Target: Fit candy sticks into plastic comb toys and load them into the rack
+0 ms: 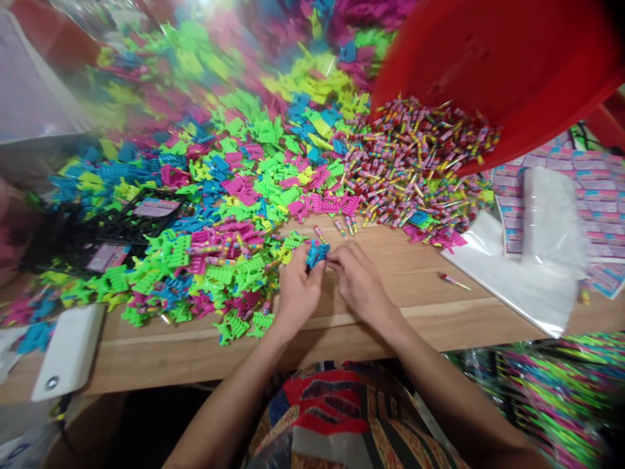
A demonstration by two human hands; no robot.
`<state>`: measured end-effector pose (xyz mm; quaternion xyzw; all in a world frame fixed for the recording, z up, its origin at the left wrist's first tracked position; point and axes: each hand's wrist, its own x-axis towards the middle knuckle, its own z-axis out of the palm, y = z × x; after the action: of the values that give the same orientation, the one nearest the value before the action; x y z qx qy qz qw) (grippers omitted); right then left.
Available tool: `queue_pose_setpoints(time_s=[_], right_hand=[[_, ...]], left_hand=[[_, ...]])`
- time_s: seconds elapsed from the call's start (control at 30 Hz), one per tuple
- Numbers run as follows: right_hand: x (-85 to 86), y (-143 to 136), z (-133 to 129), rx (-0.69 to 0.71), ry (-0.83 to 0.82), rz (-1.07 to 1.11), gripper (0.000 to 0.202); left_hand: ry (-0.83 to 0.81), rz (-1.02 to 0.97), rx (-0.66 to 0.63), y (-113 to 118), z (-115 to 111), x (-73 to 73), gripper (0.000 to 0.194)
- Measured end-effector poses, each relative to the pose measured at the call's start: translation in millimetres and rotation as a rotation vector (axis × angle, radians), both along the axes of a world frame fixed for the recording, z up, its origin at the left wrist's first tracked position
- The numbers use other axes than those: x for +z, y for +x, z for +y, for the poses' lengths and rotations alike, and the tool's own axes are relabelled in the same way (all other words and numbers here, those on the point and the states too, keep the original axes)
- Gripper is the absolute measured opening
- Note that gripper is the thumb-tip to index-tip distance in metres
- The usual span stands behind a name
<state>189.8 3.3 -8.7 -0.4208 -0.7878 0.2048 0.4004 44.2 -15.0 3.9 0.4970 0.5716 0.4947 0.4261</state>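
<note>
Over the front of the wooden table (390, 260), my left hand (299, 286) is closed around a small blue plastic piece (317, 253). My right hand (359, 280) meets it from the right, its thumb and fingertips pinched at the piece's edge; whatever they grip is hidden. Just beyond the hands lie a few small printed tubes (340, 228). Left of my left hand spreads a heap of green, pink, blue and yellow plastic pieces (215, 273). Many more printed tubes (415, 156) form a pile at the right.
A large red basin (488, 71) tilts over the tube pile. Clear plastic bags (556, 215) and printed card sheets (605, 208) lie at right, near a single tube (454, 281). At left are a black tray (122, 228) and a white power bank-like box (71, 348) with a cable.
</note>
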Motion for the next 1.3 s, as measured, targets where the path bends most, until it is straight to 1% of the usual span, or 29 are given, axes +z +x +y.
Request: queue_pose_setpoints(time_s=[0.07,0.1,0.17,0.23,0.33,0.43,0.53,0.7,0.8,0.9,1.07,1.3], right_hand=[[-1.1,-5.5,-6.9,-0.052,-0.016,-0.104,0.025],[-1.4,-7.6,-9.0,-0.071,-0.026,-0.128,0.025],[-1.2,-9.8,-9.5,-0.077,-0.035,-0.099,0.026],[0.2,-9.0,-5.2,-0.050,-0.034,-0.016,0.024],[4.5,-4.5,5.0,0.008,-0.029,0.108,0.018],[9.9,0.7,13.2,0.053,-0.029,0.168,0.014],[13.9,4.2,16.2,0.079,-0.031,0.218,0.010],[13.6,3.4,13.0,0.098,-0.021,0.215,0.006],[9.8,2.3,11.5,0.110,-0.088,0.273,0.005],[6.0,2.9,12.9,0.122,-0.187,0.389,0.007],[6.1,4.3,15.8,0.140,-0.335,0.451,0.019],[7.9,1.2,13.0,0.136,-0.382,0.502,0.020]], left_hand=[[0.016,0.134,0.042,4.8,-5.7,3.6,0.018],[0.015,0.170,0.058,6.4,-7.8,4.9,0.017],[0.009,0.168,0.077,6.4,-8.9,5.8,0.016],[-0.006,0.085,0.072,2.7,-5.7,4.9,0.018],[-0.050,-0.178,0.030,-5.0,2.7,4.5,0.022],[-0.088,-0.390,0.018,-9.3,8.1,7.9,0.027],[-0.135,-0.532,-0.008,-11.2,9.5,10.5,0.036],[-0.240,-0.618,-0.065,-19.0,12.5,7.7,0.043],[-0.351,-0.748,-0.084,-23.1,14.7,5.8,0.047],[-0.413,-0.843,-0.096,-22.9,15.4,3.5,0.048],[-0.419,-0.901,-0.071,-18.9,13.6,-0.5,0.046],[-0.431,-0.927,-0.033,-18.0,10.7,2.7,0.051]])
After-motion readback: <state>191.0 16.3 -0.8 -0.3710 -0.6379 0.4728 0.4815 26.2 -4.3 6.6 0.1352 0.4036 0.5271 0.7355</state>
